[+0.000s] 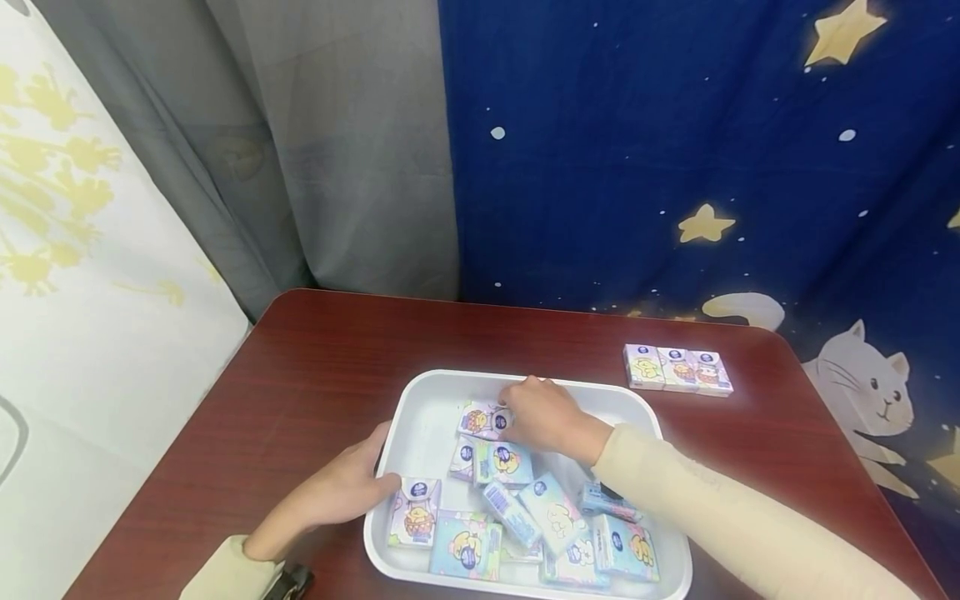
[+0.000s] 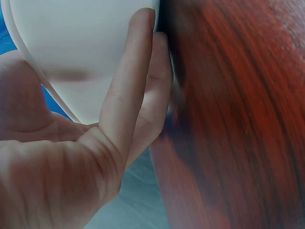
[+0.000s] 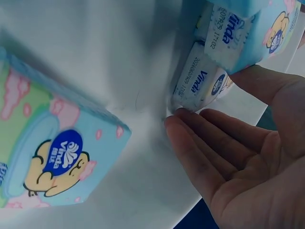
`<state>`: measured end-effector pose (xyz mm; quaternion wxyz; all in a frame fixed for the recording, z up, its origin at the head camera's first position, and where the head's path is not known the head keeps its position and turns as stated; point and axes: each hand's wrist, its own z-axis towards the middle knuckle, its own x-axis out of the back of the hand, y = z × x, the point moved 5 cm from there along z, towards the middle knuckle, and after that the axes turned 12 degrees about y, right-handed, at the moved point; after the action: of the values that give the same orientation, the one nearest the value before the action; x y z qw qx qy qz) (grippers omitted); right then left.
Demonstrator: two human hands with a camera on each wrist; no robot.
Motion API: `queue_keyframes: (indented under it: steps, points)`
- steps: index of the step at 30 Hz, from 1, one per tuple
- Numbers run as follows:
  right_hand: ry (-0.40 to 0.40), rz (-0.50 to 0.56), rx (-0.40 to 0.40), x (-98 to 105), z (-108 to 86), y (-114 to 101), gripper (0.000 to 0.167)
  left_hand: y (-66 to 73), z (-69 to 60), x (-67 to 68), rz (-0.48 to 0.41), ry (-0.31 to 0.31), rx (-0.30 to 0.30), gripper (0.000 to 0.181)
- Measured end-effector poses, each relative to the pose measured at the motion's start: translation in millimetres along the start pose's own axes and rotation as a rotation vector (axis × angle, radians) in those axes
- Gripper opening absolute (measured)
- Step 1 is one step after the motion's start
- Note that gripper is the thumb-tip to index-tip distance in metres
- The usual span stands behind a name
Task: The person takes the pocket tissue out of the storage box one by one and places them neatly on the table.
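Note:
A white plastic tray [image 1: 420, 392] holds several small Vinda tissue packs with cartoon prints. At its left side, my left hand [image 1: 345, 479] grips the wall, thumb over the rim and fingers along the outside. The left wrist view shows the fingers [image 2: 126, 86] lying against the tray's outer wall. My right hand [image 1: 551, 417] reaches into the tray's far part, thumb and fingers about the right end of a purple tissue pack [image 1: 480, 419]. In the right wrist view its fingertips [image 3: 178, 119] touch a pack's edge, and a blue pack [image 3: 267, 36] lies by the thumb.
Three tissue packs [image 1: 678, 369] stand in a row on the dark red table [image 1: 360, 342], right of the tray's far corner. Other packs [image 1: 555, 508] lie jumbled in the tray's near half. Grey and blue curtains [image 1: 562, 167] hang behind the table.

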<state>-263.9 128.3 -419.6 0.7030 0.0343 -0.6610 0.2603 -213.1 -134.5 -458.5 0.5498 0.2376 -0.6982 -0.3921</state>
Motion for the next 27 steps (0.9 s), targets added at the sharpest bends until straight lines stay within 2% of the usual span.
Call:
queue_keyframes:
  steps: [8,18,27]
  points:
    - [-0.02,0.002,-0.01,0.0,0.9,-1.2,0.042,2.7,0.6,1.4,-0.004,-0.007,-0.002,0.086]
    - [-0.027,0.001,-0.006,1.6,-5.9,-3.2,0.027,3.8,1.0,2.4,0.022,-0.004,-0.015,0.087]
    - [-0.07,0.053,-0.027,4.8,-13.3,3.7,0.035,3.6,0.5,2.5,0.024,0.001,-0.012,0.088]
